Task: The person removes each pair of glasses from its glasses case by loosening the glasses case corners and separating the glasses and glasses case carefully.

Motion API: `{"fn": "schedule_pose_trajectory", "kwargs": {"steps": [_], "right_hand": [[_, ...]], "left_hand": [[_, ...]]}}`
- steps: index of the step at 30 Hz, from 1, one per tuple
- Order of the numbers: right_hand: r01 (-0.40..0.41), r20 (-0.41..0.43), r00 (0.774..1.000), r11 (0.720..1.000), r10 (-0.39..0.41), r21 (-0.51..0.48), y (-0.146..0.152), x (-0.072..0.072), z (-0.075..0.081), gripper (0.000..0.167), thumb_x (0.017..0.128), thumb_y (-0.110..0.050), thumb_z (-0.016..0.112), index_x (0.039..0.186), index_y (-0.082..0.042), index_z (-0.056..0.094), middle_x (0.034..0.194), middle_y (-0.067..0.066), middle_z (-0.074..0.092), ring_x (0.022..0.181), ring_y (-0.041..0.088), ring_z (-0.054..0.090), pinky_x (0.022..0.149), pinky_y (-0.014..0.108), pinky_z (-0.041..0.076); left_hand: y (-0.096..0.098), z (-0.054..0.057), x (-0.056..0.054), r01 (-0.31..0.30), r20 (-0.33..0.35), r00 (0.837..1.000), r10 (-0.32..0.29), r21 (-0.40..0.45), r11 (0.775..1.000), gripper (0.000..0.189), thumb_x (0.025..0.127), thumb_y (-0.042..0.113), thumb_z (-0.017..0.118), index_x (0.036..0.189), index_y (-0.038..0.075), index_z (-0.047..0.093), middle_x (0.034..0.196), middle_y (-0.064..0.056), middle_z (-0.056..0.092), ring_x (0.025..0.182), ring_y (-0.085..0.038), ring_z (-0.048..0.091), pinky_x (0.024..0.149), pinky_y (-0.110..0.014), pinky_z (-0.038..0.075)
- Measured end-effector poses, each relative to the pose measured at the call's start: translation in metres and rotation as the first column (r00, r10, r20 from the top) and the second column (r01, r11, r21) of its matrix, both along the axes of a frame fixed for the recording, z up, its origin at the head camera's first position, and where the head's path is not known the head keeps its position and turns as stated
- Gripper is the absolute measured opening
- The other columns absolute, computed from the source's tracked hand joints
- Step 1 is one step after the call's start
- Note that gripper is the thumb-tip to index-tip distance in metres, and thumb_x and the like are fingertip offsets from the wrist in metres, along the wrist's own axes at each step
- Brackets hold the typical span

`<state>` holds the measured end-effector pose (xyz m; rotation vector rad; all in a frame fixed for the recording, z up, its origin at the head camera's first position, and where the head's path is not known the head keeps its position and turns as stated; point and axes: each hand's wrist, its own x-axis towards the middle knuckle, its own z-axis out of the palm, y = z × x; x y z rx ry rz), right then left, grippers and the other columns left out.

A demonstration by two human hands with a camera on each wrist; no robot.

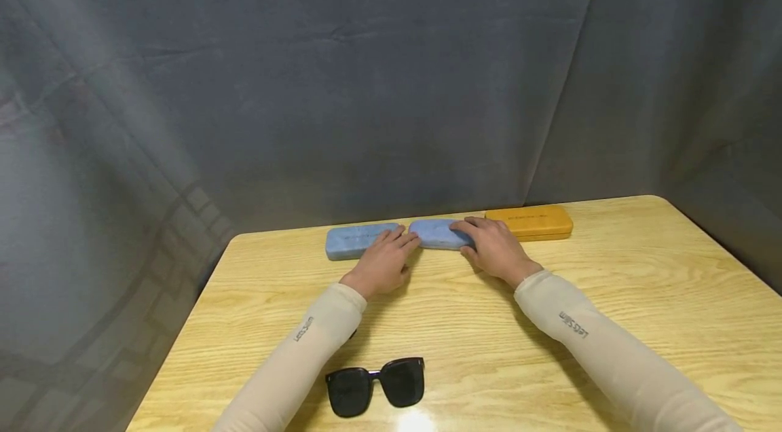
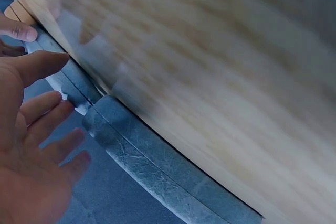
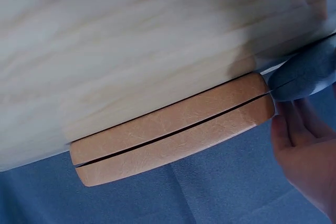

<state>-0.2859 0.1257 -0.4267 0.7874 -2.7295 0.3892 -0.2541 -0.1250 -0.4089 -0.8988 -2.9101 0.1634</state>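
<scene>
Three glasses cases lie in a row along the table's far edge. At the middle is a rounded periwinkle-blue glasses case, with a light-blue glasses case to its left and an orange glasses case to its right. My right hand grips the right end of the middle case, thumb at the front and fingers over the top. With fingers extended, my left hand reaches over the light-blue case's right end, fingertips right at the middle case's left end. In the left wrist view, the left hand's fingers are spread.
Black sunglasses lie on the wooden table near its front, beside the left sleeve. A small dark object peeks out past that sleeve. A grey curtain hangs right behind the far edge.
</scene>
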Motion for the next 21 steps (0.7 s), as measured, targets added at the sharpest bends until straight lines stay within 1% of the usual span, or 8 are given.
{"fn": "schedule_pose_trajectory", "kwargs": {"steps": [5,7,10,12,15,17,21], "right_hand": [[-0.033,-0.043,0.999,0.999,0.033,0.004,-0.001,0.002,-0.001,0.051,0.087,-0.020,0.077,0.135,-0.015,0.061,0.132,0.019,0.063,0.117,0.040,0.062,0.099,0.059,0.046],[-0.049,-0.051,0.997,0.999,0.050,0.006,-0.001,0.003,-0.001,0.051,0.087,-0.020,0.078,0.135,-0.015,0.062,0.132,0.019,0.063,0.117,0.040,0.063,0.099,0.059,0.046],[-0.062,-0.052,0.997,0.998,0.062,0.007,-0.002,0.005,-0.002,0.051,0.086,-0.020,0.079,0.134,-0.015,0.062,0.133,0.020,0.063,0.117,0.040,0.063,0.098,0.059,0.047],[-0.068,-0.053,0.996,0.998,0.068,0.007,-0.003,0.006,-0.002,0.051,0.086,-0.020,0.079,0.134,-0.016,0.062,0.133,0.020,0.063,0.117,0.040,0.063,0.098,0.059,0.047],[-0.081,-0.060,0.995,0.997,0.081,0.005,-0.003,0.007,-0.001,0.051,0.086,-0.019,0.079,0.133,-0.016,0.063,0.133,0.020,0.063,0.117,0.040,0.063,0.098,0.058,0.048],[-0.096,-0.064,0.993,0.995,0.095,0.000,-0.004,0.008,-0.001,0.051,0.085,-0.018,0.079,0.133,-0.016,0.063,0.133,0.020,0.063,0.116,0.040,0.063,0.097,0.057,0.049],[-0.116,-0.075,0.990,0.993,0.116,-0.001,-0.002,0.012,-0.004,0.050,0.084,-0.016,0.081,0.131,-0.015,0.064,0.130,0.019,0.064,0.114,0.038,0.064,0.095,0.054,0.052]], "left_hand": [[-0.001,-0.001,-0.001,0.043,0.018,0.999,-0.044,0.067,0.997,0.058,0.097,0.018,0.063,0.151,0.013,0.044,0.151,-0.007,0.048,0.142,-0.026,0.044,0.119,-0.041,0.035],[-0.002,-0.001,0.000,0.052,0.035,0.998,-0.056,0.095,0.994,0.058,0.097,0.017,0.063,0.151,0.013,0.043,0.148,-0.008,0.049,0.137,-0.025,0.049,0.114,-0.039,0.041],[-0.002,-0.001,0.002,0.066,0.037,0.997,-0.070,0.113,0.991,0.057,0.097,0.017,0.063,0.150,0.011,0.044,0.142,-0.009,0.051,0.128,-0.024,0.055,0.106,-0.038,0.047],[-0.002,-0.001,0.002,0.074,0.028,0.997,-0.077,0.107,0.991,0.055,0.097,0.018,0.063,0.149,0.009,0.046,0.138,-0.009,0.052,0.122,-0.023,0.056,0.101,-0.037,0.050],[-0.002,0.000,0.002,0.079,0.005,0.997,-0.080,0.094,0.992,0.051,0.097,0.017,0.064,0.145,0.007,0.050,0.135,-0.008,0.052,0.117,-0.022,0.055,0.099,-0.036,0.050],[-0.002,-0.001,0.001,0.084,-0.011,0.996,-0.083,0.097,0.992,0.047,0.096,0.016,0.064,0.141,0.008,0.054,0.131,-0.006,0.053,0.112,-0.021,0.054,0.097,-0.035,0.050],[-0.002,-0.004,0.001,0.113,-0.038,0.993,-0.109,0.121,0.986,0.037,0.095,0.014,0.066,0.132,0.011,0.060,0.123,-0.005,0.054,0.102,-0.019,0.051,0.090,-0.033,0.049]]}}
